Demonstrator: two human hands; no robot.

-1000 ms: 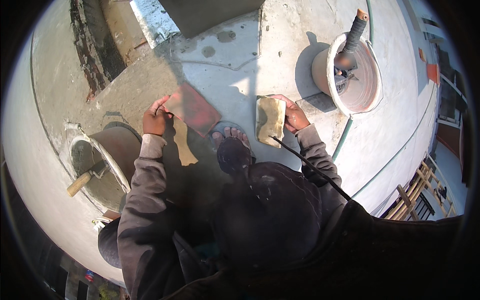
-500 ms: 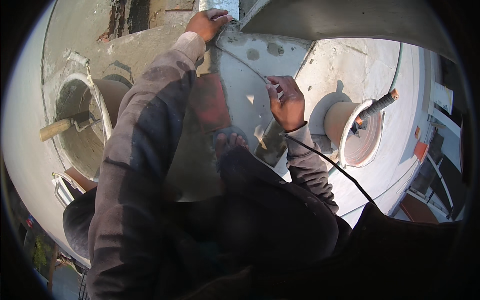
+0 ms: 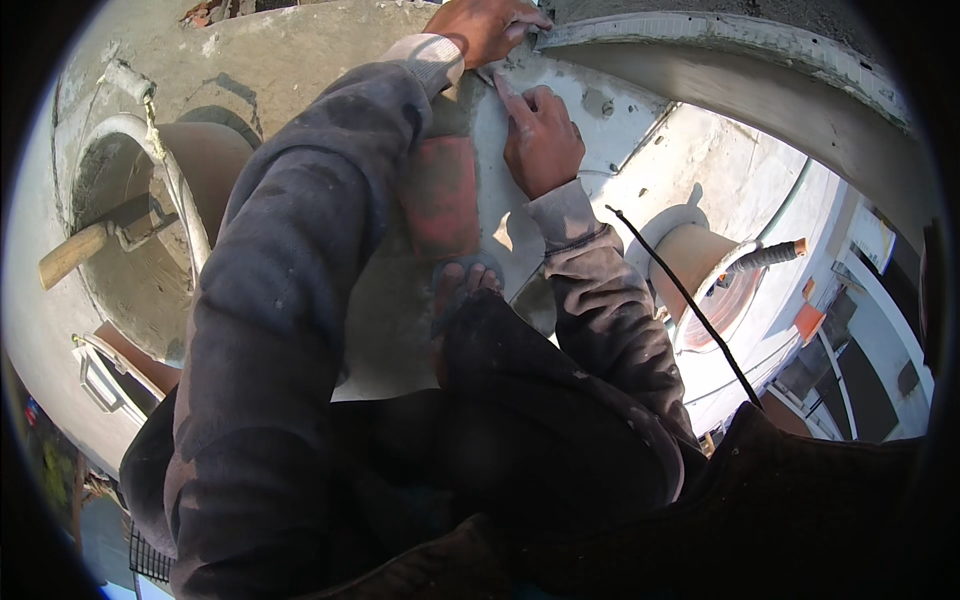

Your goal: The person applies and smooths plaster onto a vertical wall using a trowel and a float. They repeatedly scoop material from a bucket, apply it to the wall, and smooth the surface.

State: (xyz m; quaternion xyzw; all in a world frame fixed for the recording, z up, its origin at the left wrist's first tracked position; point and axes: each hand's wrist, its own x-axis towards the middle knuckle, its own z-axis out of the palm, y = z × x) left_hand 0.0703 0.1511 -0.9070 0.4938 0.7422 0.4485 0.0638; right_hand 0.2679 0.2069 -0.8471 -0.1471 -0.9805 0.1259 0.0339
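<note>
My left hand (image 3: 485, 30) is at the top, against the near corner of a curved grey slab (image 3: 700, 62). Its fingers are pinched together, and whatever they hold is hidden. Close below it, my right hand (image 3: 543, 140) has its index finger stretched toward the left wrist and its other fingers curled. A small pale bit (image 3: 487, 75) shows at that fingertip, too small to name. Under both hands lies a pale, flat, spotted surface (image 3: 575, 90). A reddish flat piece (image 3: 440, 197) lies below the hands, in front of my foot (image 3: 465, 280).
At left stands a bucket (image 3: 205, 150) with a wooden-handled tool (image 3: 75, 255) in it. Another bucket (image 3: 690, 255) at right holds a tool with a dark wrapped handle (image 3: 765, 256). A black cord (image 3: 690, 300) crosses by my right sleeve. A hose (image 3: 785, 205) runs behind.
Both hands have moved: the left to the right and up, the right up and left toward it. The thin string between them earlier no longer shows clearly. The view has shifted, showing more slab.
</note>
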